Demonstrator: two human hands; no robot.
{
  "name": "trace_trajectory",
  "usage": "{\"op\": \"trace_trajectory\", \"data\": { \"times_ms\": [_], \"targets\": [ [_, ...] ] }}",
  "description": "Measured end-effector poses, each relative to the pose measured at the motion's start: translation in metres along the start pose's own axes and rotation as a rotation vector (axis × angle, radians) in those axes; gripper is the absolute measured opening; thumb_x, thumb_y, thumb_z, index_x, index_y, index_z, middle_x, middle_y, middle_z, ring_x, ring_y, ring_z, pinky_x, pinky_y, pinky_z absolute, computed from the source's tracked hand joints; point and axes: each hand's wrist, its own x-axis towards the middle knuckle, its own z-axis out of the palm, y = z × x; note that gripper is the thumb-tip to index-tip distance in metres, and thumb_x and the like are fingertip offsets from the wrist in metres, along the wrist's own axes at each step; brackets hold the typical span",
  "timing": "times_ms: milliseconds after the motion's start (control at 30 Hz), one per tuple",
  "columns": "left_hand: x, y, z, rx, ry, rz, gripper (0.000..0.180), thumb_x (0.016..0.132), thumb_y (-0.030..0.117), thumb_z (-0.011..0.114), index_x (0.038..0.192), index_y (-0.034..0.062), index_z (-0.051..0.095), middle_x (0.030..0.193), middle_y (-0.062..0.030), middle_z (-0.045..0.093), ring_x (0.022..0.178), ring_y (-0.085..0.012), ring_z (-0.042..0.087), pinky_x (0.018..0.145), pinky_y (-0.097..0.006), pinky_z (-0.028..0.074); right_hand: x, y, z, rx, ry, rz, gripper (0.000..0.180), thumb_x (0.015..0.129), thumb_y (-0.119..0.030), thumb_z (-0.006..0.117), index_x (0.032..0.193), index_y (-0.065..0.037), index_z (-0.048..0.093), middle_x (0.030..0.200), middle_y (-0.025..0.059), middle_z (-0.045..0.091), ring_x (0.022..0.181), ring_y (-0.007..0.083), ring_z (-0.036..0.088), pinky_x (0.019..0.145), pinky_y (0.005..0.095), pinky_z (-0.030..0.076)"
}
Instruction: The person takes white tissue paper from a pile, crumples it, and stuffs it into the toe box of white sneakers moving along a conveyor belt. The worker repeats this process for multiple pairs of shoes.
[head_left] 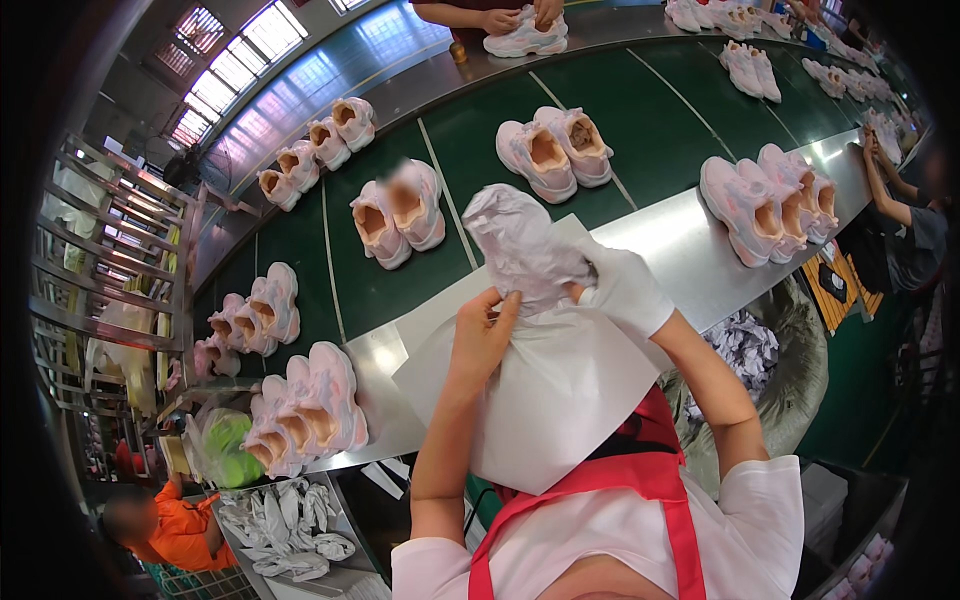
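One red apron over a white shirt fills the lower middle of the frame, with two forearms rising from it. The bare left hand has its thumb and fingers pinched together on the neck of a wad of white paper, which sits mid-frame, its rounded, wrinkled head uppermost and its smoother skirt flaring down toward the apron. The right hand, in a white glove, is clamped on the wad's right side, its fingers partly hidden. Flat white sheeting lies beneath, on the steel worktop. Right of the apron, a pale sack holds crumpled paper; at lower left, limp white wrappings fill a container, near a person in orange. Pastel shoes stand grouped at left of centre and toward the right. Past the wad, more pairs rest on a green belt marked with pale lines. At the top edge, another person's hands touch a pale shoe; bright windows show at upper left.
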Motion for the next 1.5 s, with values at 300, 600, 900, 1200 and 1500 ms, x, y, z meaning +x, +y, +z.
{"op": "trace_trajectory", "data": {
  "times_ms": [300,600,900,1200,1500],
  "targets": [
    [0.002,-0.013,-0.005,0.177,0.17,0.341,0.014,0.085,-0.001,0.047,0.094,-0.0052,0.057,0.079,-0.006,0.062,0.071,-0.011,0.053,0.068,-0.023,0.045,-0.016,0.036,0.013,0.58,0.06,0.186,0.041,0.088,-0.022,0.058,0.122,-0.003,0.048,0.106,0.0057,0.057,0.091,0.0113,0.053,0.076,0.0264,0.047],
    [0.014,-0.028,-0.022,-0.3,0.16,-0.149,0.023,0.093,0.02,0.054,0.083,0.0,0.061,0.068,0.0027,0.057,0.058,-0.0029,0.046,0.053,-0.02,0.037,-0.015,0.046,0.016,1.415,-0.249,0.738,0.031,0.08,-0.005,0.065,0.108,0.002,0.057,0.097,0.0115,0.063,0.079,0.0155,0.06,0.076,0.0304,0.052],
    [-0.013,0.006,-0.019,0.676,-0.012,0.189,0.021,0.089,0.021,0.05,0.083,0.0011,0.056,0.072,-0.0197,0.056,0.067,-0.0364,0.054,0.061,-0.039,0.043,0.002,0.04,0.007,0.776,0.134,0.538,0.027,0.089,-0.017,0.056,0.109,0.0,0.059,0.095,0.0086,0.064,0.088,0.015,0.058,0.077,0.0283,0.048],
    [-0.007,0.054,0.008,0.772,0.237,0.909,0.019,0.083,0.016,0.056,0.07,0.0024,0.052,0.073,-0.0106,0.058,0.06,-0.0317,0.052,0.057,-0.041,0.041,0.023,0.003,0.043,0.587,-0.582,-0.151,0.029,0.082,-0.013,0.059,0.107,0.002,0.058,0.091,0.0098,0.064,0.079,0.0148,0.054,0.075,0.0298,0.045],
    [0.005,0.042,-0.038,0.932,0.584,0.55,0.016,0.09,0.022,0.053,0.084,0.0078,0.057,0.057,-0.0103,0.055,0.059,-0.0296,0.057,0.059,-0.037,0.043,0.028,-0.061,-0.044,0.081,0.18,0.185,0.034,0.079,-0.005,0.059,0.113,-0.002,0.056,0.095,0.0105,0.061,0.086,0.0191,0.06,0.077,0.0302,0.048]
  ]
}}
